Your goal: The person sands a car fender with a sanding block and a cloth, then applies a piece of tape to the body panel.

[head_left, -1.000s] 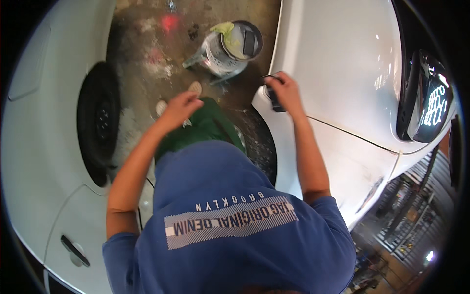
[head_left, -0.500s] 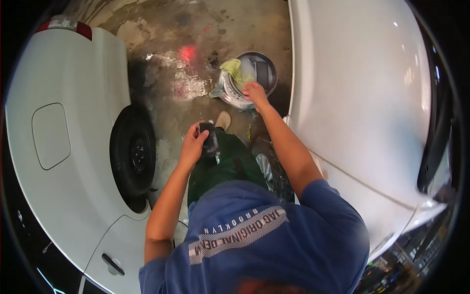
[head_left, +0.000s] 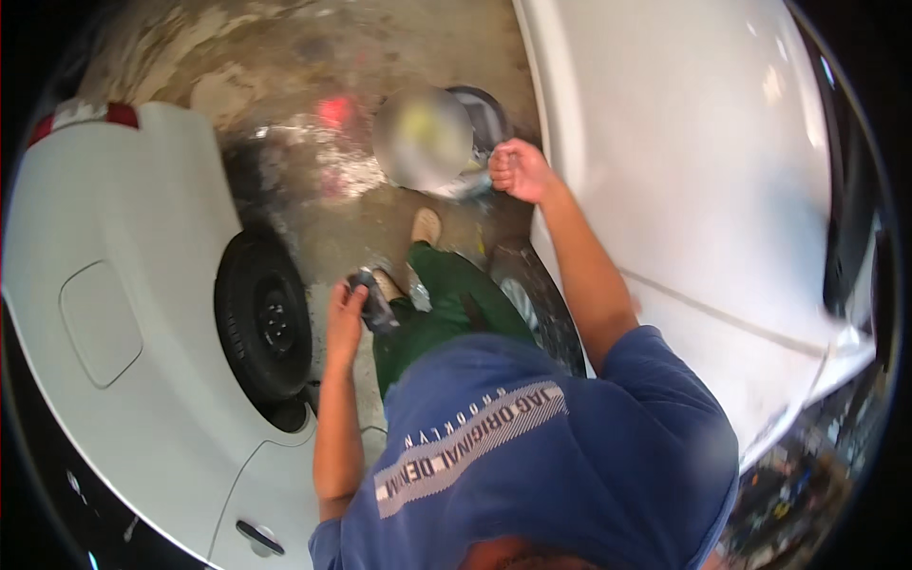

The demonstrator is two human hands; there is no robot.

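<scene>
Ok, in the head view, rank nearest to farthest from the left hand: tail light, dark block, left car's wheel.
From the left hand:
1. Dark block, held in it.
2. Left car's wheel, to its left.
3. Tail light, upper left.

Surface finish, mixed.
White car panel [head_left: 684, 190], right: smooth, glossy. Dark block [head_left: 378, 306], centre: finish blurred. Shirt [head_left: 608, 446], lower centre: matt cloth. Floor [head_left: 328, 176], upper left: rough, shiny patches.
</scene>
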